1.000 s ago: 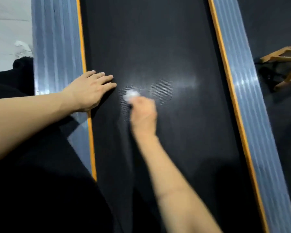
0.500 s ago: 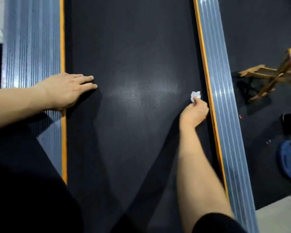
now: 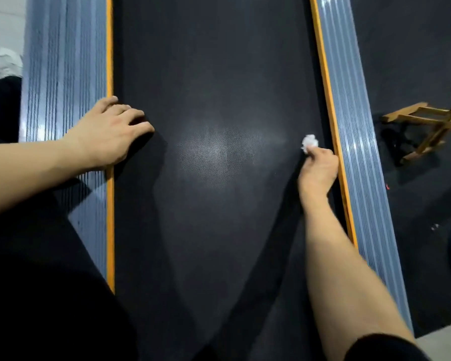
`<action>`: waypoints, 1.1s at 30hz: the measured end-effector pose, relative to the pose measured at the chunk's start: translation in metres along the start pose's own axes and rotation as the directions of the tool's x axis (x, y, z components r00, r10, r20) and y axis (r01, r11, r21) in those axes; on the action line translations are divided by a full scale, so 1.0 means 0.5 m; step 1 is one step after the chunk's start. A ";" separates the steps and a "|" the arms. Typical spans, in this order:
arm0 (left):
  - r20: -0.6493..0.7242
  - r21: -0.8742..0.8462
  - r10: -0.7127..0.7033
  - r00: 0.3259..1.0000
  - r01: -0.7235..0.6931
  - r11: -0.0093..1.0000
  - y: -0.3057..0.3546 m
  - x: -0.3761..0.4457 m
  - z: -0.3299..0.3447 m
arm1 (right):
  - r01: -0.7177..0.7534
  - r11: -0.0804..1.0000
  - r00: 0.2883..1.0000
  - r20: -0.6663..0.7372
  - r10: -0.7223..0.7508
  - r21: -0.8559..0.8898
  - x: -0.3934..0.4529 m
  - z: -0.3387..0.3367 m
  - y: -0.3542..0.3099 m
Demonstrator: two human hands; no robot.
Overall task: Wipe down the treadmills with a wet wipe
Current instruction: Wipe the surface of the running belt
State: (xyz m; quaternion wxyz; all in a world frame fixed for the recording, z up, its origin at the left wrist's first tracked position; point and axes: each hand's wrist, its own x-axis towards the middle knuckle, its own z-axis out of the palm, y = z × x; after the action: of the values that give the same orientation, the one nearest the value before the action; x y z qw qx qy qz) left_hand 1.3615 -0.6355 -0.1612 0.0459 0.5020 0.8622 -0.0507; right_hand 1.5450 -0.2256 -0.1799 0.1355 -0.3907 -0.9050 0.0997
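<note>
My right hand pinches the wet wipe against the treadmill belt, now beside the right rail after crossing from center. 1 pass is complete. My left hand rests flat, bracing.

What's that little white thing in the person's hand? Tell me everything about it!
It is a wet wipe, white and scrunched into a small crumpled ball. The right hand pinches it, so only its top pokes out. It sits low against the black treadmill belt, near the orange strip on the right side.
</note>
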 end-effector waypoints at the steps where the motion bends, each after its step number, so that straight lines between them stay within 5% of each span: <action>1: 0.002 -0.008 -0.012 1.000 0.012 1.000 -0.002 0.003 0.001 | -0.079 0.996 0.997 -0.026 0.078 -0.039 0.011 0.006 0.018; 5: -0.013 -0.103 -0.096 0.995 0.094 0.990 -0.013 0.006 0.000 | -0.235 0.963 0.972 0.029 0.234 0.131 -0.057 0.022 -0.169; 7: -0.023 -0.125 -0.123 0.992 0.119 0.985 -0.018 0.005 0.003 | 0.035 0.936 0.997 0.056 -0.058 0.350 -0.155 0.034 -0.321; 9: -0.019 -0.133 -0.141 0.990 0.137 0.982 -0.025 0.001 0.005 | 0.340 0.844 0.920 0.040 -0.390 0.415 -0.286 0.057 -0.431; 14: 0.114 -0.079 -0.226 0.968 0.235 0.969 -0.048 -0.004 -0.010 | 0.613 0.704 0.728 0.090 -0.680 0.358 -0.281 0.059 -0.397; 18: 0.219 -0.052 -0.252 0.943 0.269 0.962 -0.047 0.001 -0.025 | 0.175 0.981 0.977 0.111 -0.183 0.081 -0.081 0.008 -0.195; 19: 0.234 -0.052 -0.258 0.937 0.277 0.959 -0.048 0.001 -0.026 | 0.001 0.995 0.999 0.054 -0.007 0.104 -0.055 0.006 -0.149; 21: 0.241 -0.070 -0.268 0.933 0.292 0.954 -0.047 0.004 -0.026 | -0.099 0.992 0.993 -0.050 0.103 0.075 -0.052 0.023 -0.139; 24: 0.230 -0.094 -0.272 0.934 0.300 0.949 -0.042 0.006 -0.027 | 0.140 0.966 0.981 0.103 -0.165 0.215 -0.164 0.063 -0.319; 27: 0.252 -0.051 -0.254 0.934 0.275 0.960 -0.037 0.003 -0.030 | 0.470 0.772 0.794 0.176 -0.581 0.429 -0.344 0.091 -0.489; 31: 0.286 -0.006 -0.249 0.925 0.262 0.965 -0.031 0.002 -0.032 | 0.713 0.555 0.585 0.073 -0.808 0.429 -0.335 0.097 -0.460; 33: 0.277 -0.027 -0.255 0.926 0.273 0.962 -0.029 0.007 -0.032 | 0.642 0.671 0.671 0.151 -0.726 0.370 -0.247 0.062 -0.379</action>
State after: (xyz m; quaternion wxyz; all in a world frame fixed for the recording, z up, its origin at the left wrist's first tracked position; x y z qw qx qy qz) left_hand 1.3467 -0.6372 -0.1454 0.1723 0.3678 0.9087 -0.0964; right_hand 1.4873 -0.4468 -0.1757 0.0862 0.0243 -0.9700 0.2258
